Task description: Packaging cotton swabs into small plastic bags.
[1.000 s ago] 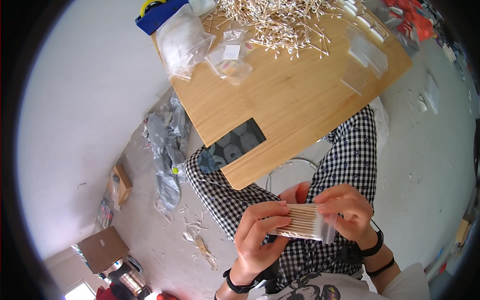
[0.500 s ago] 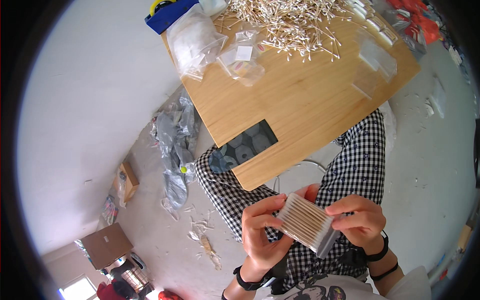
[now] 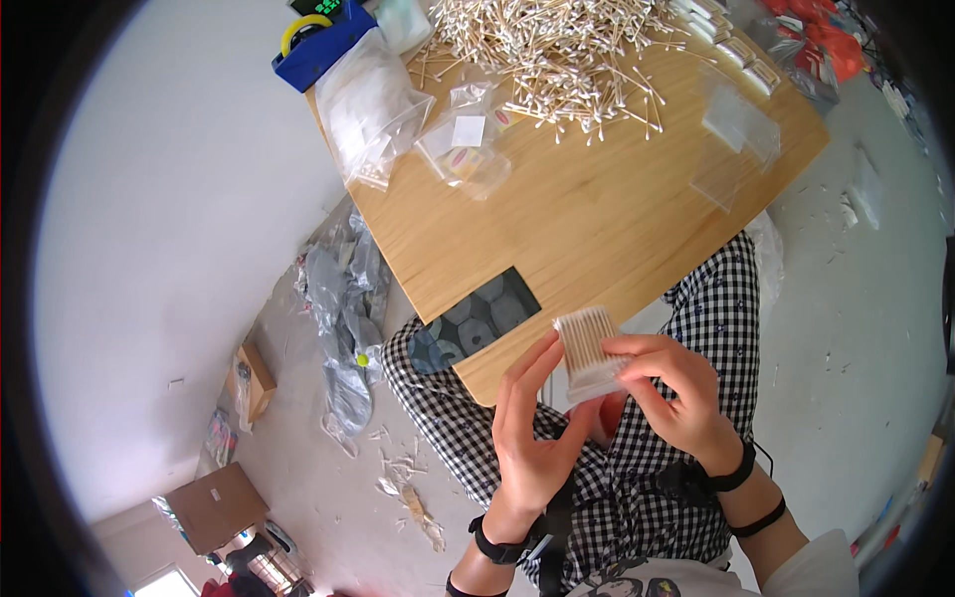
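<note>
A clear bag packed with a row of cotton swabs [image 3: 585, 338] is held up over my lap, just off the near corner of the table. My right hand [image 3: 678, 393] pinches its right side, where the loose film of the bag bunches. My left hand [image 3: 527, 428] supports it from the other side, long fingers against the left edge and thumb by the lower end. Beyond the hands, a big heap of loose cotton swabs [image 3: 557, 65] covers the far part of the wooden table [image 3: 557, 214].
A phone-like dark panel [image 3: 477, 318] lies at the table's near left edge. Clear bags [image 3: 468, 149], a stuffed plastic bag [image 3: 363, 109] and a blue box [image 3: 323, 45] stand at left. Flat clear bags [image 3: 736, 129] and filled packs [image 3: 746, 65] lie at right.
Both hands have lifted the swab pack away from my body toward the table and tilted it more upright. The right hand's grip has moved up along its side. The view has shifted slightly.
</note>
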Motion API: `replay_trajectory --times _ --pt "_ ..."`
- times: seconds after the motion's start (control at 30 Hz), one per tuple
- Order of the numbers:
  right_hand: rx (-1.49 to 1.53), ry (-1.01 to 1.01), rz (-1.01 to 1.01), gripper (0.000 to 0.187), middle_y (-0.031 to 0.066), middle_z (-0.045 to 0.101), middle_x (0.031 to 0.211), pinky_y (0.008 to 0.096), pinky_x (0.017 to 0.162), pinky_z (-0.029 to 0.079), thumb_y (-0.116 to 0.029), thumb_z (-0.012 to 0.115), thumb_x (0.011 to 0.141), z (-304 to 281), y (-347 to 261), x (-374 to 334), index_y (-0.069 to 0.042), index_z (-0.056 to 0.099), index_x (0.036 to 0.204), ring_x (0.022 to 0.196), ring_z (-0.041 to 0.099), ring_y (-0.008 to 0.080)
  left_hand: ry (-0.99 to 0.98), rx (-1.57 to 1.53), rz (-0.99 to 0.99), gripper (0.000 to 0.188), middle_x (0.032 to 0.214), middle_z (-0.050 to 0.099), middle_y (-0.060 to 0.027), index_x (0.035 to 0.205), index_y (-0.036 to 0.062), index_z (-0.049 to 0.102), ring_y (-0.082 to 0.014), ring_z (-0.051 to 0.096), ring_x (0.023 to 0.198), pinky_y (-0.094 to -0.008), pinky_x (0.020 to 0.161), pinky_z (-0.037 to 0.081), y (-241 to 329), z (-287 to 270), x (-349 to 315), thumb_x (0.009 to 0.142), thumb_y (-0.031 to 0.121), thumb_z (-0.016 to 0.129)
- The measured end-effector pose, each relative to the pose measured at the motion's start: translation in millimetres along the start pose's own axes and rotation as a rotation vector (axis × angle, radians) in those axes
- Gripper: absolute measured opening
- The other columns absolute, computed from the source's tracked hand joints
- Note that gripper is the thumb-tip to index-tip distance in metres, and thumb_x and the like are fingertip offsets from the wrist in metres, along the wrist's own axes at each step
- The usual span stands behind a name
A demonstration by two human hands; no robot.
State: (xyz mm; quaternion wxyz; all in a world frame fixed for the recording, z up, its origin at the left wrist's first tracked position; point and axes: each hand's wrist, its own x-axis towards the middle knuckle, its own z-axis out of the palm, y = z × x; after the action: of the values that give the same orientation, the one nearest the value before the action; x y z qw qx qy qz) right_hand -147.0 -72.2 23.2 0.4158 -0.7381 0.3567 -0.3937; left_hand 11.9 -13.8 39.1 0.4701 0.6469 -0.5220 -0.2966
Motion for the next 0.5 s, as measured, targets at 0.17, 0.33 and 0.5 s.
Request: replay_trajectory --times 0.17,0.33,0.5 --pt "0.020 -0.007 0.059 0.013 0.0164 0.064 0.104 0.0291 0.071 0.052 0.006 0.062 0.077 3 18 12 -0.002 0.056 0.086 0.085 0.065 0.0239 0.079 -0.152 -0.036 0.033 0.112 0.059 -0.0157 0.096 0.0023 0.055 -0.0296 0.059 0.102 -0.0346 0.085 0.049 -32 22 11 0.068 -0.007 0.071" --pt "0.048 -0.012 0.143 0.012 0.0126 0.064 0.103 0.0259 0.062 0.050 0.006 0.061 0.077 0 32 8 -0.002 0.055 0.083 0.071 0.063 0.0195 0.031 0.055 0.086 0.028 0.102 0.061 -0.0143 0.089 0.0016 0.058 -0.0287 0.061 0.095 -0.0341 0.077 0.051 -43 31 10 0.066 -0.009 0.070" --pt "0.044 -0.096 0.186 0.012 0.0114 0.063 0.103 0.0260 0.060 0.050 0.005 0.062 0.077 -2 45 -6 -0.003 0.053 0.079 0.073 0.063 0.0195 -0.063 0.163 0.260 0.027 0.091 0.063 -0.0108 0.082 0.0034 0.061 -0.0271 0.062 0.089 -0.0332 0.074 0.050 -57 32 3 0.061 -0.007 0.074"
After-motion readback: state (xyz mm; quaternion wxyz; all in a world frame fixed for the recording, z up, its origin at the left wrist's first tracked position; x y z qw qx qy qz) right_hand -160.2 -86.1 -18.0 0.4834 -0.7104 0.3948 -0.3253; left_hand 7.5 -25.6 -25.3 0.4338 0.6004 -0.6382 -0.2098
